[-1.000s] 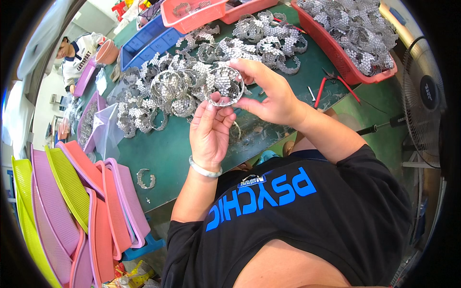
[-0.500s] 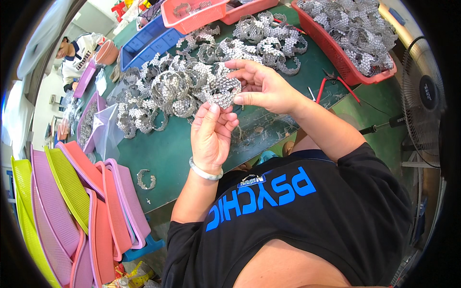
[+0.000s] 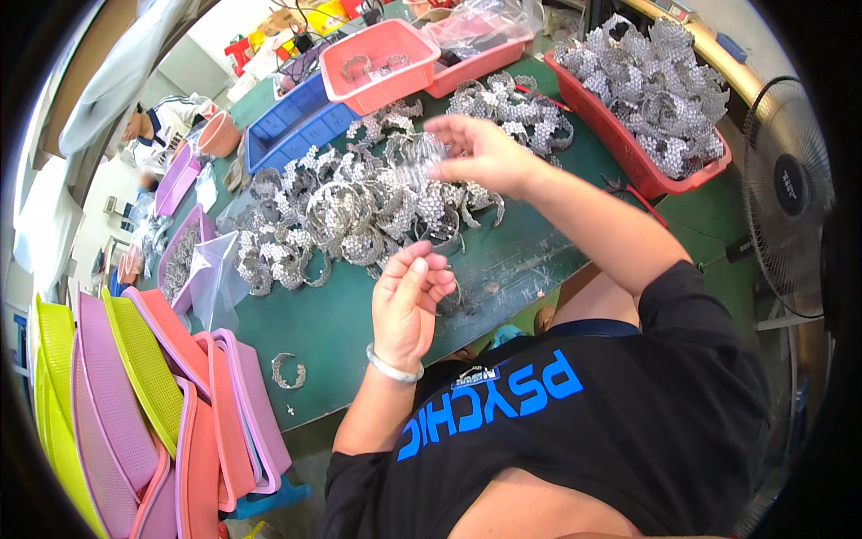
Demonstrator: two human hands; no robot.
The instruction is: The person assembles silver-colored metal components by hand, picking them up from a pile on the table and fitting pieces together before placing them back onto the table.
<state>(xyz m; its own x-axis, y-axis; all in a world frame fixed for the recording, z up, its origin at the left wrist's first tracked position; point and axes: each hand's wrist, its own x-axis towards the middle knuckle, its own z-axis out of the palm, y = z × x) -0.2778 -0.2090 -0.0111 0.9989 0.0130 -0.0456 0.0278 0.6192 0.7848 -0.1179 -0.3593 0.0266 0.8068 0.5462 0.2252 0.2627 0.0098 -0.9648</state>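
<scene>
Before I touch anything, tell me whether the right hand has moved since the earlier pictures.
Yes, forward: the right hand is now closer to the nearer pink plastic basket, farther over the pile of silver bracelets.

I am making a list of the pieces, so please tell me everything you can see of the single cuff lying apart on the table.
The cuff is a silver-grey, C-shaped band, its ring left open by a gap. It looks metallic; its surface pattern is too small to tell. It lies near the edge of the green table, beside a purple basket. Only the table visibly touches it.
</scene>
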